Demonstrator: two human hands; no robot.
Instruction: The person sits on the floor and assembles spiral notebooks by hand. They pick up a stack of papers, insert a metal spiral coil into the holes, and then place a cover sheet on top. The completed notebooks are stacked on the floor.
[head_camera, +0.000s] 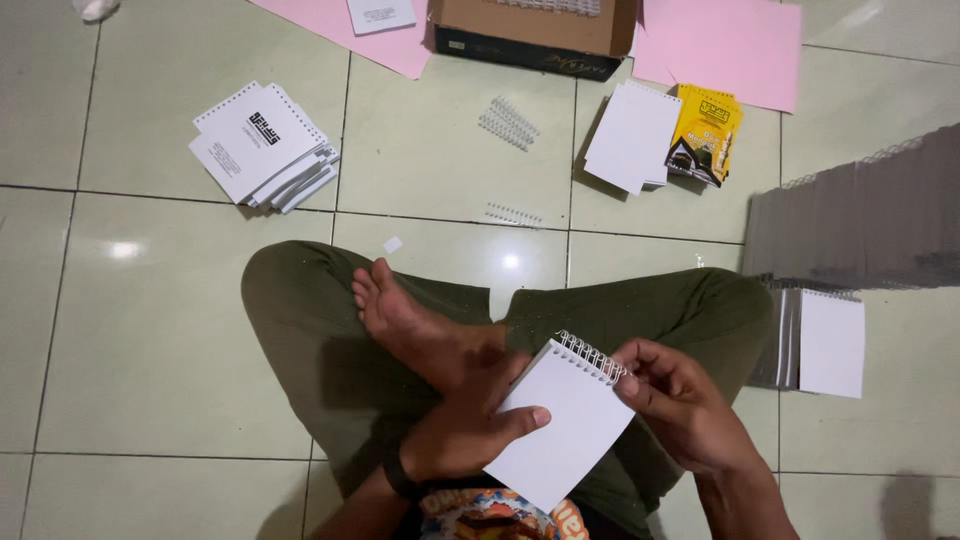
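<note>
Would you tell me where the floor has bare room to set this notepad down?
Bare tile lies left of the knee, below the fanned booklet stack. A smaller patch sits between that stack and the loose wire coils. The right is crowded: white pads, yellow booklets, and finished pads.

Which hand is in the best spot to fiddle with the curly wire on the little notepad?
Probably the right hand: its fingertips already touch the wire coil, while the left hand grips the notepad lower down.
</note>
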